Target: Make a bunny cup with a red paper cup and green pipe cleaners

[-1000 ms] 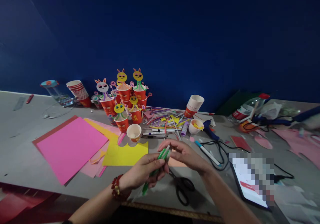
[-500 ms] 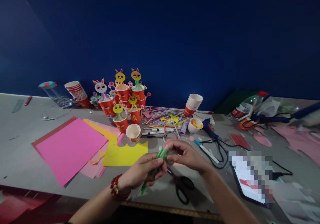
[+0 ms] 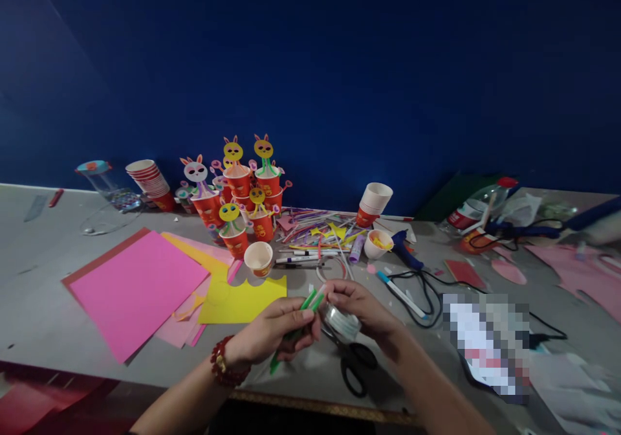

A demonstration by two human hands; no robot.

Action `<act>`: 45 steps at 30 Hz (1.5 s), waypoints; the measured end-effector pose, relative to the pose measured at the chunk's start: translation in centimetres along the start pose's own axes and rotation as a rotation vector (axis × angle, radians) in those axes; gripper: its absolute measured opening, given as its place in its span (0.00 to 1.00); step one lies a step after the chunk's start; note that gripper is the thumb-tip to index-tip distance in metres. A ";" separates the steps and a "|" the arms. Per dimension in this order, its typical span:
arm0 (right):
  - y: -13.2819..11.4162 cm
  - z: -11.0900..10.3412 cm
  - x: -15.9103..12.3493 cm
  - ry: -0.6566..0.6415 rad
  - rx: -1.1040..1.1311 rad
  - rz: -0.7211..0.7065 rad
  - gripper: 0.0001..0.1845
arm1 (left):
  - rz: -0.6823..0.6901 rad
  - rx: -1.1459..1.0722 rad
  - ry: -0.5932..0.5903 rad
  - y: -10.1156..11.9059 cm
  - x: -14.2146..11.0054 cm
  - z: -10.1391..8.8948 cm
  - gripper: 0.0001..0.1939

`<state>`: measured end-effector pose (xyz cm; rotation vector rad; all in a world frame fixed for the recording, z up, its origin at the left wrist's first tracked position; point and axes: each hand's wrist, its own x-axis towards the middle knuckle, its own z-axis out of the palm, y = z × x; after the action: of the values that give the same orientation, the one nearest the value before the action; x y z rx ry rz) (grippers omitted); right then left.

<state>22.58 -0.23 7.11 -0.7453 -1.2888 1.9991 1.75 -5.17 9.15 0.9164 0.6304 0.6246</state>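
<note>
My left hand (image 3: 281, 326) is closed around green straws (image 3: 276, 361), whose upper ends stick out past the thumb and whose lower ends hang below the palm. My right hand (image 3: 363, 307) holds a roll of clear tape (image 3: 345, 323), its fingertips pinched right beside the upper straw ends. A strip between the fingertips and the straws is too small to make out. Black-handled scissors (image 3: 358, 365) lie on the table just under the roll, their blades partly covered by it. A yellow paper sheet (image 3: 247, 300) lies beyond my left hand.
Red paper cups with rabbit faces (image 3: 233, 237) stand at the back, near a plain paper cup (image 3: 259, 259). Pink paper (image 3: 138, 289) lies left. Several loose straws and pens (image 3: 310, 231) are behind my hands. A glue gun (image 3: 406, 250), its cable and a phone (image 3: 485, 351) are right.
My right hand has lowered slightly and turned, so the tape roll now shows plainly beneath its fingers. My left hand still holds the green straws, shifted very little.
</note>
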 end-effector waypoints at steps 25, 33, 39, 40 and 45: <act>2.2 1.0 -0.3 0.173 0.127 -0.014 0.20 | 0.106 0.161 -0.097 0.2 -1.4 -0.1 0.21; 3.5 0.2 -0.2 0.186 0.167 -0.004 0.18 | 0.132 0.290 -0.039 0.7 -0.7 -0.4 0.19; 4.1 -0.2 0.2 0.192 0.185 0.006 0.19 | 0.295 0.530 0.088 1.6 -0.5 -0.1 0.20; 4.3 -0.3 0.3 0.184 0.184 0.005 0.20 | 0.307 0.552 0.079 1.7 -0.5 -0.1 0.20; 5.1 -0.3 0.4 0.181 0.175 0.022 0.22 | 0.256 0.520 0.026 1.6 -0.2 0.0 0.20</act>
<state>21.49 -1.34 2.18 -0.8370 -0.9925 1.9816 1.25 -4.57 10.52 1.4931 0.7196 0.7145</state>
